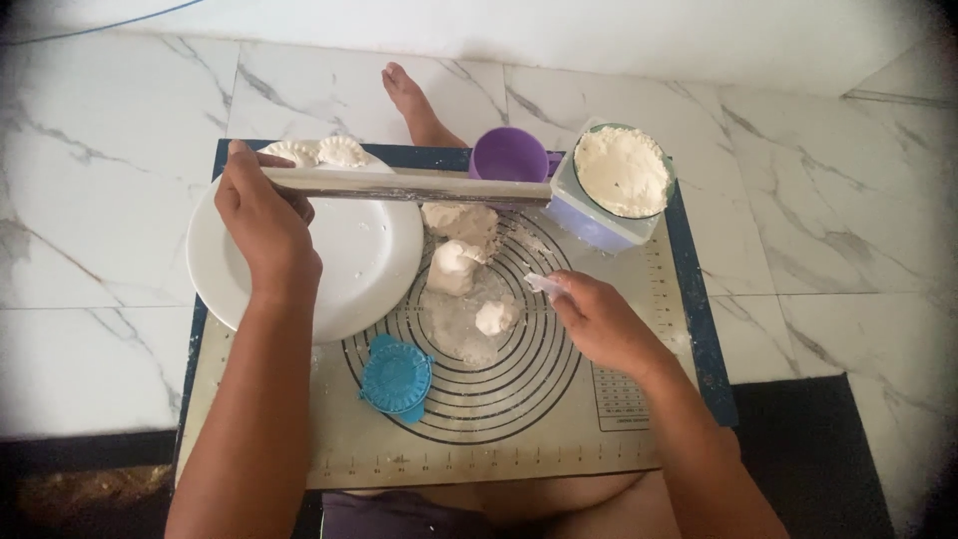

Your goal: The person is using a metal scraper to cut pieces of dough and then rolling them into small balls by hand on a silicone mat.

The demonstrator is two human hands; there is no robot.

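Marble floor behind, left hand (pixel 261 222) fingers grip pale flour-dusted rolling pin (pixel 419 186); right hand (pixel 599 317) pinches dough scrap (pixel 546 284).

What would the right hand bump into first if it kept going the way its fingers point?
Probably the small dough lump just beyond the right hand, which points up-left over the mat; its height above the mat is unclear.

Behind the rolling pin (pixel 409 186), the purple cup (pixel 509 155) shows only its upper part. The left hand (pixel 261 222) covers part of the white plate (pixel 339 260) below the pin. The small pale thing in the right hand (pixel 599 317) is blurred.
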